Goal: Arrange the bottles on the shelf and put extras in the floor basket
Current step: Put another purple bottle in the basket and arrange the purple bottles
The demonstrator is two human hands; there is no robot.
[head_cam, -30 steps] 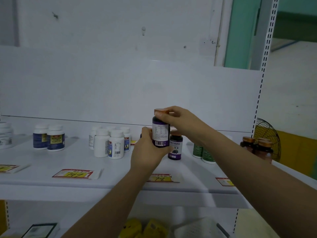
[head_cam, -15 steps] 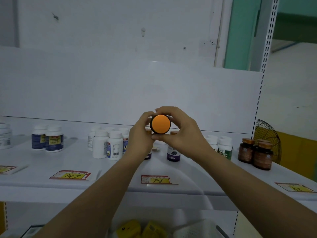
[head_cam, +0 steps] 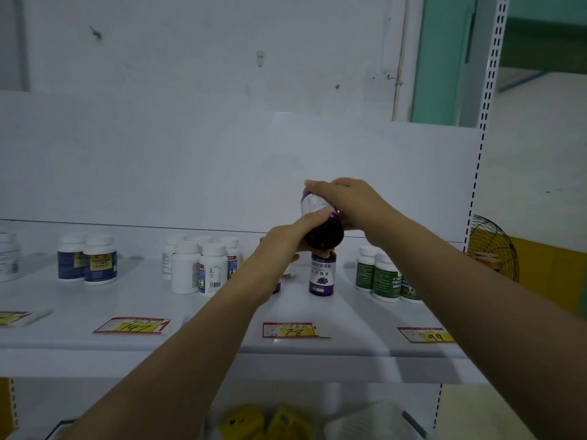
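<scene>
1 purple bottle (head_cam: 321, 228), tipped base toward the camera, hangs above its upright twin (head_cam: 321, 276) on the shelf (head_cam: 222, 315), gripped by left hand (head_cam: 282, 246) below, right hand (head_cam: 349, 201) above. Likely label-checking; next, right it beside the twin.

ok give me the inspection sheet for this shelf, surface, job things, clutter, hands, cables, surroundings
surface: white shelf, bottles upright in groups, price tags along the front edge
job's things: dark bottle held tilted above a purple-label bottle; white bottles, blue-label bottles and green-label bottles stand in clusters
clutter: yellow packs and a white mesh item below the shelf; whether that is the basket cannot be told
grippers: left hand and right hand both grip the dark bottle
cables: nothing seen
surroundings: white back panel, perforated upright, wire fan guard at the right
</scene>
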